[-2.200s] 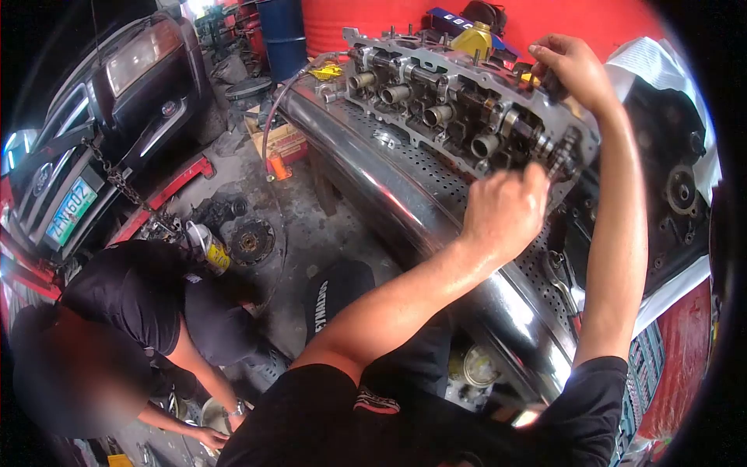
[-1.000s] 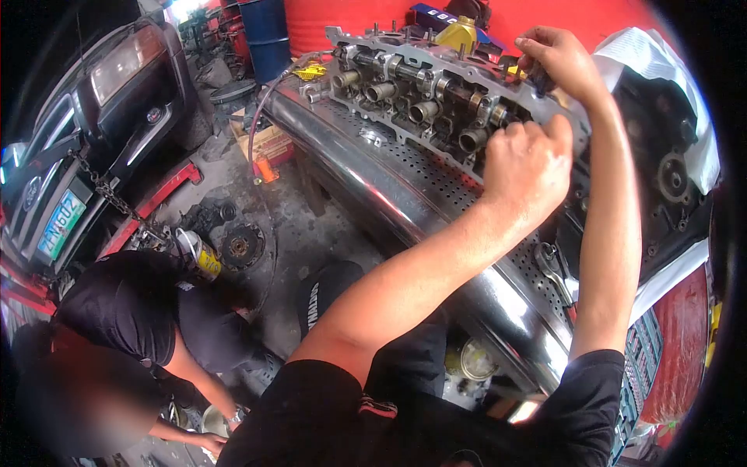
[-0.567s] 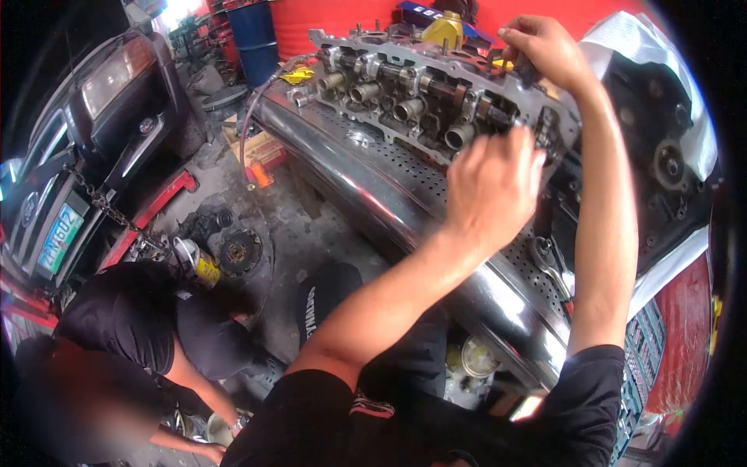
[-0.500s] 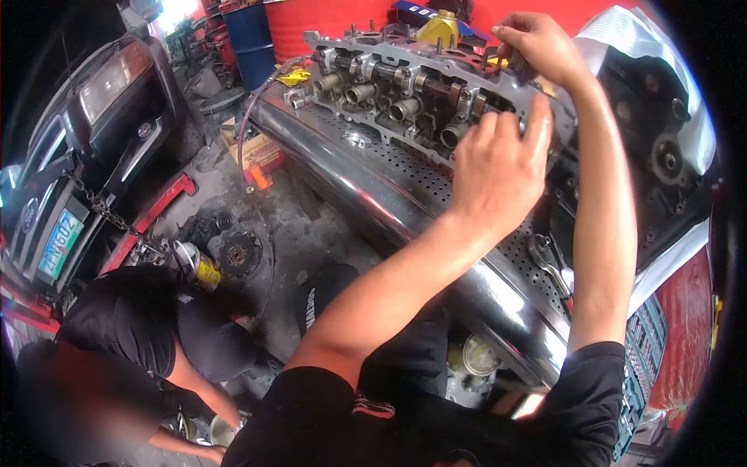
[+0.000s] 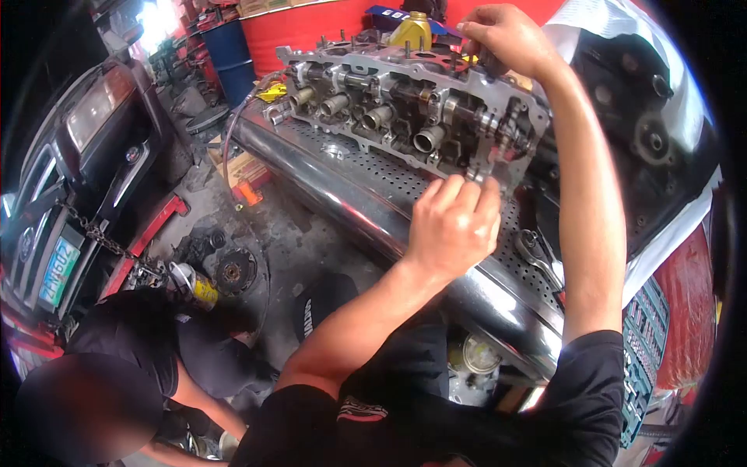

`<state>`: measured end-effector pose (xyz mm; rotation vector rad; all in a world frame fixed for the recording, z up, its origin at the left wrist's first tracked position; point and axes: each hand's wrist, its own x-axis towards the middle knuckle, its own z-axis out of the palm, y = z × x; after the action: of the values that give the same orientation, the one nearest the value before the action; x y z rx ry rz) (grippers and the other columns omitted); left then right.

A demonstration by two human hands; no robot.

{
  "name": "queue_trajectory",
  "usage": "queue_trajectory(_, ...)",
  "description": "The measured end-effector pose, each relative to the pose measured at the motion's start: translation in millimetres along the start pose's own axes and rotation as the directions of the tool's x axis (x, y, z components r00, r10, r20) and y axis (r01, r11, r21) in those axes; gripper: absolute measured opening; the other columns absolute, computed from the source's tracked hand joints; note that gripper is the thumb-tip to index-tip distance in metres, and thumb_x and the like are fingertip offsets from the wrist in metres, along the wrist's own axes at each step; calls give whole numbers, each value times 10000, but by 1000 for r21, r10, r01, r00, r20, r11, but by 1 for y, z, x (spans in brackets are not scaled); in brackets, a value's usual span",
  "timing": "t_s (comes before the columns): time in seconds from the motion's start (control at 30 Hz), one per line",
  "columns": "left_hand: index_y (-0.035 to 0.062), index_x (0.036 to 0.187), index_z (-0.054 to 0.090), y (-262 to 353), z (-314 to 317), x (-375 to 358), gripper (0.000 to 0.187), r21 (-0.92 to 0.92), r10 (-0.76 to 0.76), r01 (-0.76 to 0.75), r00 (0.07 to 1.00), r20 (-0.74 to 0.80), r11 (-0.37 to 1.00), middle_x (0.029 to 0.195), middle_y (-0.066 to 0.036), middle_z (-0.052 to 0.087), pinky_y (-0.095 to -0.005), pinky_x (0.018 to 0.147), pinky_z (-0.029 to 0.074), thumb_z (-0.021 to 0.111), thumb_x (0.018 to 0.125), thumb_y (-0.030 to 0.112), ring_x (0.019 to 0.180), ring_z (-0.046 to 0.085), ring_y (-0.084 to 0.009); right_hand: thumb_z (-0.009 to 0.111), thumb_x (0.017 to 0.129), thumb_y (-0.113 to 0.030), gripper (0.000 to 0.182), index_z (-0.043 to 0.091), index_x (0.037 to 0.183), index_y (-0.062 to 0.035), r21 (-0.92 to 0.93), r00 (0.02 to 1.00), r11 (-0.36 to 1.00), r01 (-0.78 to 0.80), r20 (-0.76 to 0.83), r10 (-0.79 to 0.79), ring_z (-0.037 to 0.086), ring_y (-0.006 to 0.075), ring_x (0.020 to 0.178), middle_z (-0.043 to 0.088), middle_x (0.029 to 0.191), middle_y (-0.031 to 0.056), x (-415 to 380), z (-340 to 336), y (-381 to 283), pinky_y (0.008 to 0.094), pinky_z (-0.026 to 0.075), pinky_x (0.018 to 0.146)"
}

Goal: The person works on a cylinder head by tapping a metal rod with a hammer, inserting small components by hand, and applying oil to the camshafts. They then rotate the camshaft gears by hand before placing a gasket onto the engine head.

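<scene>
A metal engine cylinder head (image 5: 373, 117) lies on a perforated metal bench (image 5: 327, 163) with a rounded shiny edge. My left hand (image 5: 457, 226) is closed, knuckles up, just in front of the head's near right end; what its fingers hold, if anything, is hidden. Over the far right corner of the head, my right hand (image 5: 513, 39) has its fingers bent down around a dark part I cannot make out. A ratchet wrench (image 5: 535, 251) rests on the bench to the right of my left hand.
A dark engine part (image 5: 638, 124) on white sheeting stands at the right, above a socket set case (image 5: 644, 342). Behind the head is a yellow bottle (image 5: 412, 33). A co-worker (image 5: 124, 342) crouches at lower left, near a car (image 5: 85, 163) with a chain.
My left hand has moved down and toward me from the head's right end, and its stretched index finger has curled in. My right hand stays over the far corner. The view has shifted slightly.
</scene>
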<state>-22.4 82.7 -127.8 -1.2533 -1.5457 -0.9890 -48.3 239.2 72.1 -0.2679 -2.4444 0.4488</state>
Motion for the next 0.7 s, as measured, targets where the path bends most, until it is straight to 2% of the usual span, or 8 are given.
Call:
queue_trajectory(0.1, -11, 1287, 647, 1, -4, 16, 527, -8, 5, -5, 998, -59, 1000, 703, -66, 563, -382, 622, 513, 677, 765, 58, 644, 581, -250, 697, 890, -265, 287, 761, 1012, -13, 29, 1000, 1000, 0, 16, -1, 730, 224, 765, 765, 859, 151, 4, 0, 6, 365, 565, 738)
queue_trajectory(0.13, 1, 1347, 610, 2, -6, 27, 587, -3, -21, 21, 1000, -13, 1000, 698, -70, 568, -393, 629, 521, 674, 766, 58, 643, 587, -257, 698, 883, -267, 286, 766, 1022, -27, -138, 994, 987, 87, -59, -96, 739, 238, 787, 764, 868, 164, 6, 2, 7, 375, 568, 752)
queue_trajectory(0.17, 13, 1407, 574, 2, -8, 37, 648, 7, -46, 46, 998, 32, 999, 692, -73, 572, -405, 636, 530, 671, 768, 58, 642, 593, -265, 699, 876, -273, 296, 770, 1034, -34, -68, 1000, 998, 16, -25, -18, 742, 266, 805, 763, 883, 173, 7, 2, 9, 391, 569, 770)
queue_trajectory(0.2, 47, 1494, 495, 0, -7, 43, 737, 45, -76, 71, 989, 129, 996, 699, -86, 593, -425, 651, 547, 663, 778, 65, 660, 620, -277, 676, 910, -279, 299, 749, 1042, -22, -46, 995, 994, 95, 12, -94, 711, 201, 741, 748, 842, 113, 10, 4, 13, 351, 553, 680)
queue_trajectory(0.23, 80, 1506, 488, -2, -5, 47, 736, 75, -98, 85, 977, 190, 994, 705, -91, 606, -437, 657, 556, 660, 790, 77, 682, 641, -279, 653, 944, -285, 305, 728, 1051, -9, -21, 983, 984, 178, 48, -176, 680, 137, 678, 732, 801, 54, 16, 7, 16, 311, 537, 589)
queue_trajectory(0.27, 81, 1493, 507, -4, -5, 50, 717, 94, -94, 75, 973, 213, 993, 694, -87, 609, -415, 668, 560, 671, 796, 116, 683, 639, -267, 664, 928, -283, 308, 734, 1049, -9, 7, 994, 998, 58, 97, -59, 685, 146, 683, 746, 816, 67, 16, 4, 23, 318, 542, 596)
queue_trajectory(0.6, 124, 1499, 531, -3, -16, 31, 742, 204, -69, 16, 965, 254, 979, 635, -61, 565, -383, 646, 554, 678, 772, 121, 660, 626, -231, 665, 918, -296, 323, 741, 1075, -24, -8, 990, 991, 133, 46, -133, 691, 145, 683, 753, 819, 69, 10, 5, 19, 314, 539, 612)
queue_trajectory(0.7, 139, 1491, 536, 0, -22, 20, 729, 222, -61, -2, 959, 277, 975, 662, -54, 570, -390, 647, 558, 718, 786, 127, 654, 618, -236, 670, 899, -333, 340, 755, 1054, -43, -31, 991, 991, 132, 41, -130, 755, 197, 790, 776, 829, 95, 11, 4, 19, 344, 567, 757)
